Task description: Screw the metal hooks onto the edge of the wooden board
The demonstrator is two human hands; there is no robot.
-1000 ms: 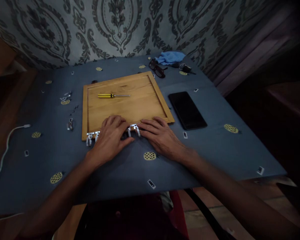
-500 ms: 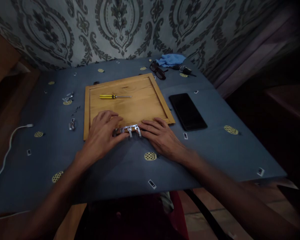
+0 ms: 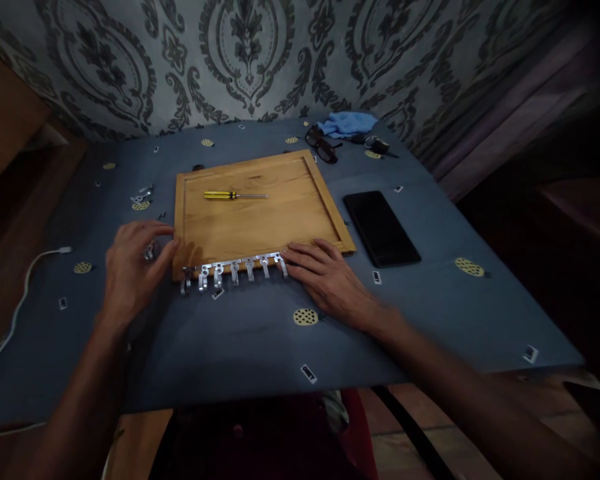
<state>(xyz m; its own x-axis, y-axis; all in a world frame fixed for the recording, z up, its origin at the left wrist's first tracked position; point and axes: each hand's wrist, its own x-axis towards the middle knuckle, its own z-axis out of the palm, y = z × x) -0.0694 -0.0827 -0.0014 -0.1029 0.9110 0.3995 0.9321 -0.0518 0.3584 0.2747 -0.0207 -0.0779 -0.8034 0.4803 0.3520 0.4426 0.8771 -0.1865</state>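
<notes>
A framed wooden panel (image 3: 250, 220) lies flat on the table. Along its near edge runs a metal hook rail (image 3: 235, 270) with several silver hooks hanging over the side. My right hand (image 3: 327, 280) rests with fingers stretched out over the right end of the rail and the panel's edge. Left of the panel, my left hand (image 3: 135, 267) is open, thumb and fingers apart around a small metal piece (image 3: 150, 251) showing in the gap; I cannot tell whether they touch it. On the panel lies a yellow-and-black screwdriver (image 3: 221, 195), its shaft pointing right.
Loose metal parts (image 3: 143, 195) and tiny screws (image 3: 162, 215) lie left of the panel. A black phone (image 3: 381, 228) is at its right. Sunglasses (image 3: 323, 145), a blue cloth (image 3: 347, 125) and keys (image 3: 377, 144) sit at the back. A white cable (image 3: 17, 297) runs along the left.
My left hand has left the rail and moved left, past the panel's edge to the small metal piece, uncovering the row of hooks. My right hand stays on the rail's right end.
</notes>
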